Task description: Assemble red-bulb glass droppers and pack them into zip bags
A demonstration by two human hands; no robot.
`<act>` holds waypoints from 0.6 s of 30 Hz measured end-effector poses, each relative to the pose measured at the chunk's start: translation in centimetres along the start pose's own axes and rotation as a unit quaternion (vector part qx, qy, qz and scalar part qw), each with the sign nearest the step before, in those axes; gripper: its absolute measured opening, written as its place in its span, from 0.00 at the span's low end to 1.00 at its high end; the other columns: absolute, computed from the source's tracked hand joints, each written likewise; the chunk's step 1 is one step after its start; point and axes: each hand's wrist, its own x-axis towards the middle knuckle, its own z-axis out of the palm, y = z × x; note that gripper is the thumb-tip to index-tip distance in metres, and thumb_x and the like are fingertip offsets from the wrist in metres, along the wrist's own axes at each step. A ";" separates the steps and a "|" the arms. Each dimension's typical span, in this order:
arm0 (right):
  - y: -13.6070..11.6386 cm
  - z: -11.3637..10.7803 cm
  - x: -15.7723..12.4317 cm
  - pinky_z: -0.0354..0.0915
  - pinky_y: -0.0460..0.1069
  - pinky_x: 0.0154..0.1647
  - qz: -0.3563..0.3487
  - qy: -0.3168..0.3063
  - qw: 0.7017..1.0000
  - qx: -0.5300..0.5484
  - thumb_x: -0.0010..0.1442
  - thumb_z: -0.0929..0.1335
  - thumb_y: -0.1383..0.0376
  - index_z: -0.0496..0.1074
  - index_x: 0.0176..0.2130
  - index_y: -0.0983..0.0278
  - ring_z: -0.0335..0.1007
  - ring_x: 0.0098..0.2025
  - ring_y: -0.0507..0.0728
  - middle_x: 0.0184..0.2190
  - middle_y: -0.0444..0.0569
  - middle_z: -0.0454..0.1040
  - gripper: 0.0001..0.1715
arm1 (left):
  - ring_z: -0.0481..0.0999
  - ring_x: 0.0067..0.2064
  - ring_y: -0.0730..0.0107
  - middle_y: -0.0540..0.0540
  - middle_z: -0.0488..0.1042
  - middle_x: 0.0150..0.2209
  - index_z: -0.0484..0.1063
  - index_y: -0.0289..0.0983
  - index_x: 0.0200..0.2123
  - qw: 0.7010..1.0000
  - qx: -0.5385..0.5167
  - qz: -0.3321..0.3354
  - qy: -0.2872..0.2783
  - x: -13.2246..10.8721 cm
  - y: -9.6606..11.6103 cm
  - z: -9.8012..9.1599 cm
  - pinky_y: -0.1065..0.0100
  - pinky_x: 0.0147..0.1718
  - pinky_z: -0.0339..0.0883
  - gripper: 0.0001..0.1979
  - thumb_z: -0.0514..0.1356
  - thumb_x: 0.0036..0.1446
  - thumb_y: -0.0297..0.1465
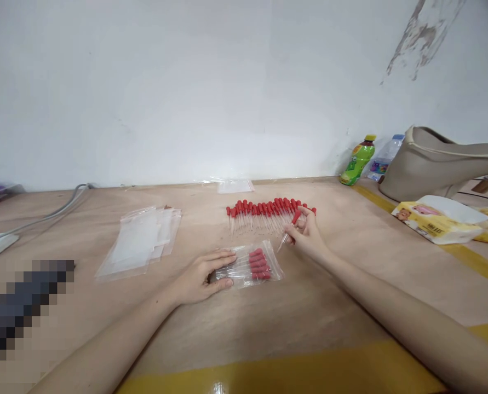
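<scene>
A clear zip bag [244, 276] lies flat on the table, with several red-capped droppers [260, 264] inside, their caps toward the right. My left hand [205, 275] rests on the bag's left end, fingers apart. To the right of the bag, my right hand [305, 232] pinches one red-capped dropper [285, 237] above the table, its clear tip pointing down and left. Behind both hands is a row of many red-capped droppers [264, 209], caps toward the wall. Empty clear bags [135, 241] lie overlapping on the left.
A green bottle [356, 161], a clear bottle [385, 158], a beige bag [436, 161] and a yellow tissue pack [436, 221] stand or lie at the right. A grey cable [63, 207] crosses the far left. Another flat bag [235, 186] lies by the wall.
</scene>
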 end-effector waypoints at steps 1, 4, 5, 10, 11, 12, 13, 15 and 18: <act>0.0 0.1 -0.6 0.63 0.46 0.19 0.007 -0.001 1.000 0.029 0.48 0.67 0.56 0.45 0.51 0.61 0.63 0.18 0.49 0.22 0.36 0.64 0.38 | 0.62 0.56 0.59 0.43 0.63 0.56 0.60 0.41 0.56 1.000 0.001 0.002 0.001 0.0 0.0 0.0 0.54 0.54 0.57 0.25 0.56 0.55 0.38; -0.1 0.7 -1.6 0.67 0.48 0.24 0.031 0.000 0.995 0.093 0.48 0.66 0.54 0.46 0.47 0.59 0.67 0.20 0.51 0.22 0.37 0.64 0.33 | 0.62 0.56 0.59 0.42 0.63 0.56 0.60 0.41 0.56 1.000 0.002 0.002 0.001 0.0 0.0 0.1 0.55 0.54 0.57 0.25 0.56 0.55 0.38; -0.1 0.8 -1.7 0.68 0.49 0.25 0.039 0.000 0.993 0.108 0.49 0.66 0.53 0.46 0.45 0.59 0.68 0.22 0.52 0.23 0.37 0.65 0.31 | 0.62 0.56 0.59 0.42 0.63 0.56 0.60 0.41 0.56 1.000 0.002 0.001 0.002 0.0 0.0 0.1 0.55 0.54 0.57 0.25 0.56 0.55 0.38; 0.2 1.5 -1.9 0.69 0.51 0.29 0.057 -0.029 0.987 0.151 0.49 0.65 0.49 0.47 0.39 0.58 0.72 0.26 0.53 0.26 0.39 0.67 0.28 | 0.62 0.56 0.59 0.43 0.63 0.56 0.60 0.42 0.56 1.000 -0.005 0.008 0.009 0.0 0.0 0.1 0.54 0.54 0.58 0.25 0.56 0.55 0.37; 0.3 1.5 -2.0 0.69 0.50 0.29 0.057 -0.038 0.986 0.155 0.48 0.65 0.48 0.47 0.39 0.58 0.72 0.26 0.53 0.26 0.40 0.68 0.28 | 0.62 0.56 0.59 0.43 0.63 0.55 0.60 0.42 0.56 1.000 -0.006 0.008 0.009 0.0 0.0 0.1 0.54 0.54 0.58 0.24 0.56 0.55 0.37; 0.4 1.5 -2.1 0.68 0.50 0.29 0.057 -0.044 0.985 0.157 0.48 0.66 0.48 0.47 0.39 0.58 0.72 0.26 0.53 0.26 0.40 0.68 0.28 | 0.62 0.56 0.59 0.43 0.63 0.55 0.60 0.42 0.56 1.000 -0.006 0.008 0.010 0.0 0.0 0.0 0.54 0.54 0.58 0.24 0.56 0.55 0.37; 0.4 1.5 -2.2 0.68 0.50 0.29 0.057 -0.047 0.985 0.158 0.48 0.66 0.48 0.48 0.39 0.58 0.72 0.26 0.53 0.26 0.39 0.69 0.28 | 0.62 0.56 0.59 0.43 0.63 0.55 0.60 0.42 0.56 1.000 -0.006 0.008 0.009 0.0 0.1 0.0 0.54 0.54 0.58 0.24 0.56 0.55 0.37; 0.4 1.3 -2.3 0.68 0.50 0.28 0.061 -0.048 0.984 0.160 0.47 0.66 0.48 0.48 0.38 0.59 0.72 0.25 0.53 0.25 0.39 0.69 0.29 | 0.62 0.56 0.60 0.43 0.63 0.55 0.60 0.42 0.56 1.000 -0.006 0.006 0.007 0.1 0.2 0.0 0.55 0.54 0.58 0.25 0.56 0.55 0.37; 0.2 1.1 -2.4 0.69 0.51 0.30 0.077 -0.055 0.980 0.175 0.47 0.67 0.50 0.49 0.39 0.58 0.72 0.26 0.54 0.25 0.39 0.69 0.28 | 0.62 0.56 0.60 0.43 0.63 0.56 0.59 0.42 0.56 1.000 -0.005 -0.003 0.000 0.1 0.3 -0.1 0.55 0.54 0.57 0.25 0.56 0.55 0.38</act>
